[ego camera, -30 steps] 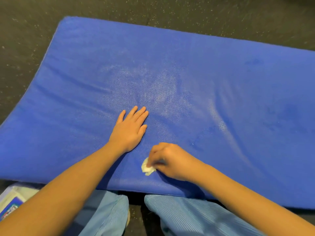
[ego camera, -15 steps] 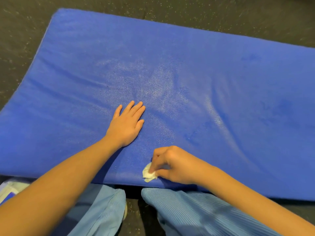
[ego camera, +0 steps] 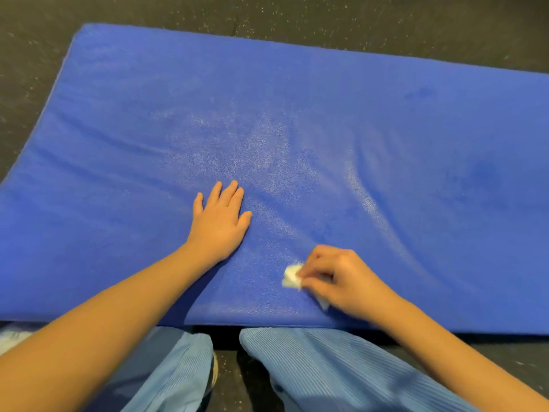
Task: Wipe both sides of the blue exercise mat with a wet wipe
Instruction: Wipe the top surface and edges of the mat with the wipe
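Blue exercise mat lies flat on dark speckled floor, surface creased with pale damp sheen mid-mat. Left hand flat, fingers straight, pressing mat. Right hand pinches crumpled white wet wipe against mat near front edge.

The blue mat is showing fine-grained foam, faintly glinting; the wipe is looking soft and crumpled; at 6 o'clock, the trousers are showing ribbed cloth.

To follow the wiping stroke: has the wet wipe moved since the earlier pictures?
Yes. The wet wipe slid rightward, farther from the left hand resting flat on the blue exercise mat.
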`<state>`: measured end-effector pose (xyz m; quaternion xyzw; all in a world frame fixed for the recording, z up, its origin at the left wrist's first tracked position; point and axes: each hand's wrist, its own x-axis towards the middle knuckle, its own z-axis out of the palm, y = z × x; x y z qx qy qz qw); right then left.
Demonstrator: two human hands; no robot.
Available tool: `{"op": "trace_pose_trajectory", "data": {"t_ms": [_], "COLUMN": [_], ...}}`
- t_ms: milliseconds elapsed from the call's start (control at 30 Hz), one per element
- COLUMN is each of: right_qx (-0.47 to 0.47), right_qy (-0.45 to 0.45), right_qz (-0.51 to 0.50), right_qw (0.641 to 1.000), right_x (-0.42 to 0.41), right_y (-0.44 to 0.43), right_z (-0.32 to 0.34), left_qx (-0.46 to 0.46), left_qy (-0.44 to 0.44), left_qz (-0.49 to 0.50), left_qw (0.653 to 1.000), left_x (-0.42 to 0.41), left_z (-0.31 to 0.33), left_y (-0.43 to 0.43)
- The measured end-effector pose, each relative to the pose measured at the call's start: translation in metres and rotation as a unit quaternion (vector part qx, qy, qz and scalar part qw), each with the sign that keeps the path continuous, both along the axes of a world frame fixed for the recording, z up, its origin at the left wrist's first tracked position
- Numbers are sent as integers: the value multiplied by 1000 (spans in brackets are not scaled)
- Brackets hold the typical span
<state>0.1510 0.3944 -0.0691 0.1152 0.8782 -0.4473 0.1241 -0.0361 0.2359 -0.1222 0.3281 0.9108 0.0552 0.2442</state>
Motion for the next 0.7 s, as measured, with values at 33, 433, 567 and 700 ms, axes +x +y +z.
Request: {"op": "trace_pose_trajectory", "data": {"t_ms": [33, 433, 567, 700], "right_qx": [54, 178, 78, 201], "right_qy": [18, 72, 86, 66], "right_qz": [-60, -170, 10, -127], "right_qw": [997, 967, 993, 969], "right_x": [-4, -9, -2, -32], "right_y": [7, 17, -11, 34], "right_z": [-8, -30, -15, -36], "left_qx": [-4, 2, 5, 11], "left_qy": [4, 29, 31, 32], "left_qz": [7, 20, 22, 21], "left_qw": [1000, 999, 999, 999], "left_x": [6, 16, 17, 17], "left_z": [-1, -4, -3, -2], "left_y": [2, 5, 5, 5]}}
